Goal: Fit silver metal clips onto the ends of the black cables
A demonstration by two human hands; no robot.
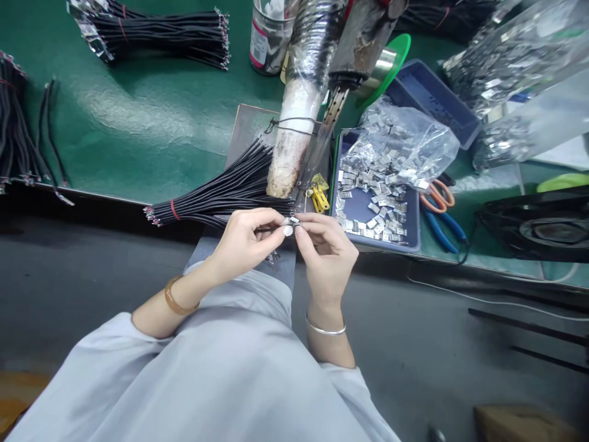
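My left hand [251,236] and my right hand [324,245] meet at the table's front edge, each pinched between thumb and fingertips. Between them is a small silvery metal clip [293,220], with a bit of something dark beside it that is too small to make out. Just behind the fingers, a bundle of black cables [221,190] tied with a red band lies across a grey board [243,126]. Above my fingertips hangs a soldering iron [317,147], its tip pointing down, beside a plastic-wrapped tube [294,123].
Right of my hands stands a blue tray [416,230] of metal clips with a clear plastic bag [405,135] on it. Blue-handled pliers [444,230] and orange-handled scissors [444,195] lie beyond. More cable bundles [165,34] rest at the back left. A yellow tool [319,197] sits near the iron.
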